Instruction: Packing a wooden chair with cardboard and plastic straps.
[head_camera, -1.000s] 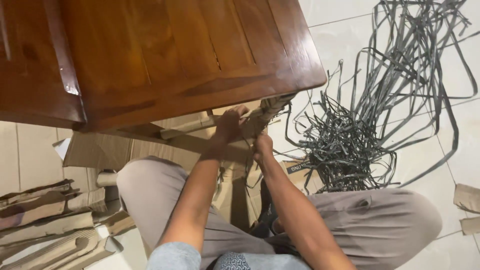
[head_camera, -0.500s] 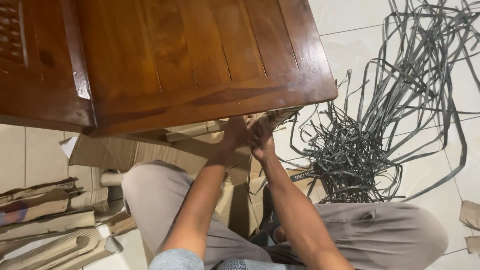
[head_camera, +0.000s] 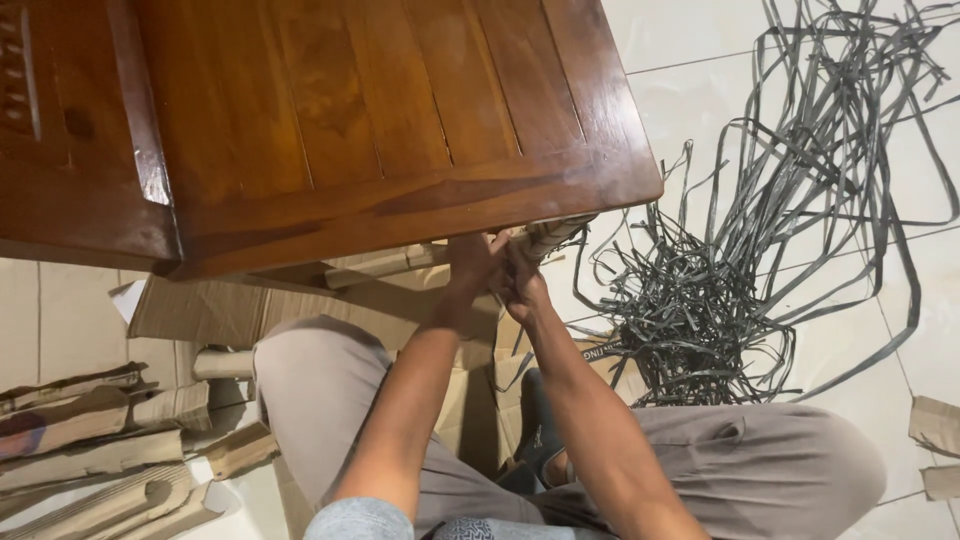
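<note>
Both hands meet at the wrapped table leg (head_camera: 548, 238) under the tabletop (head_camera: 380, 130) — left hand (head_camera: 470, 262) and right hand (head_camera: 520, 280) clenched on it (wrapping partly stripped); loose grey strapping (head_camera: 720, 300) lies right of them.

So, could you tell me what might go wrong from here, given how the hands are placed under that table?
Both the left hand and right hand work close together on the wrapped leg right under the wooden tabletop, so knuckles could knock its edge. The tangle of grey straps lies beside the right knee and might snag a foot. Loose cardboard pieces on the tiled floor could slip.
</note>
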